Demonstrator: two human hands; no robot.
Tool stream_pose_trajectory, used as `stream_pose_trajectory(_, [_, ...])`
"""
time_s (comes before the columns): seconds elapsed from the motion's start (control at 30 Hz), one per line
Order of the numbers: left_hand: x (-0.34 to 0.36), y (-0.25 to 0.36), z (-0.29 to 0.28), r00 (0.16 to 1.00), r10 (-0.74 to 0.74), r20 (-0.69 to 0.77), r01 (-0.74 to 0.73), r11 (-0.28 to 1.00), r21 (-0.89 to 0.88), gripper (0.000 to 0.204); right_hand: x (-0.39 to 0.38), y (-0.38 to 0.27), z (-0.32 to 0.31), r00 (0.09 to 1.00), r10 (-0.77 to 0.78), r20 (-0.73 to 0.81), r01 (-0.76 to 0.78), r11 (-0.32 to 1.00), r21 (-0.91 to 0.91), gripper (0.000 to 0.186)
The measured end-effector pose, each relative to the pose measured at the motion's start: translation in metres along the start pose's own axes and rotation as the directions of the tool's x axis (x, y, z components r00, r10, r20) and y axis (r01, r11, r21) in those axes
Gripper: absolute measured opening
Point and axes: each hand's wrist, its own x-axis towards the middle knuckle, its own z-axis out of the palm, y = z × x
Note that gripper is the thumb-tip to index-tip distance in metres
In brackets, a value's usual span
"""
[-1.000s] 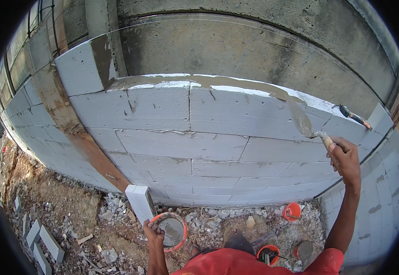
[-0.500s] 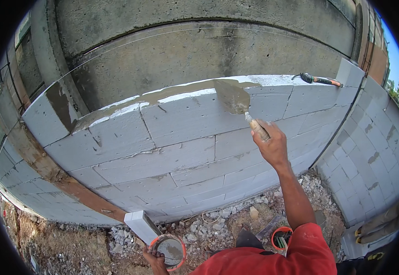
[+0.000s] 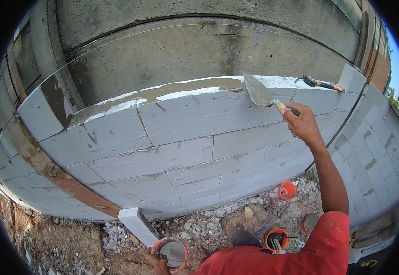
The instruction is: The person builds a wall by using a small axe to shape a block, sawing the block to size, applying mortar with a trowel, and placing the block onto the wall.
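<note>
My right hand [image 3: 302, 123] is closed round the wooden handle of a trowel [image 3: 257, 90]. The trowel's pointed metal blade leans against the top front edge of a wall of pale grey blocks [image 3: 176, 120], its tip on the upper face. Leftward from the blade, a strip of wet grey mortar [image 3: 181, 87] runs along the wall top. Low in the view, my left hand [image 3: 157, 260] grips the side of an orange-rimmed bucket [image 3: 186, 253] holding grey mortar; some of its fingers are hidden.
An orange-and-black handled tool [image 3: 321, 84] lies on the wall top at right. A string [image 3: 199, 24] spans above the wall, before a concrete panel wall [image 3: 163, 50]. Below are a standing block [image 3: 137, 224], a bucket of tools [image 3: 273, 232], an orange bucket [image 3: 287, 190] and rubble.
My right hand and the trowel have moved right along the wall top, and the blade has turned. Mortar shows where the blade was. My left hand stays at the bucket.
</note>
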Motion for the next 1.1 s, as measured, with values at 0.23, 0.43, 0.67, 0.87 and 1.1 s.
stream_pose_trajectory(0.23, [0.007, -0.013, 0.016, 0.999, -0.031, -0.028, 0.031, 0.999, -0.007, 0.034, -0.049, 0.084, 0.097, 0.947, 0.044, -0.319, 0.142, 0.831, 0.537, 0.025])
stream_pose_trajectory(0.43, [0.021, -0.011, 0.006, 0.991, -0.024, 0.132, 0.009, 0.993, 0.12, 0.037, -0.027, 0.094, 0.223, 0.9, 0.07, -0.431, 0.243, 0.74, 0.627, 0.026])
stream_pose_trajectory(0.67, [0.036, 0.004, -0.015, 0.998, 0.011, -0.063, -0.005, 0.995, 0.1, 0.035, -0.043, 0.021, 0.177, 0.946, 0.074, -0.315, 0.169, 0.718, 0.675, 0.025])
stream_pose_trajectory(0.87, [0.047, -0.004, -0.033, 0.999, 0.014, -0.036, -0.01, 0.995, 0.104, 0.036, -0.037, 0.029, 0.07, 0.943, 0.265, -0.199, -0.099, 0.798, 0.595, 0.018])
stream_pose_trajectory(1.1, [0.036, 0.002, -0.039, 0.995, 0.026, -0.099, -0.016, 0.995, 0.102, 0.037, -0.044, -0.043, 0.057, 0.97, 0.239, 0.05, -0.243, 0.924, 0.295, 0.019])
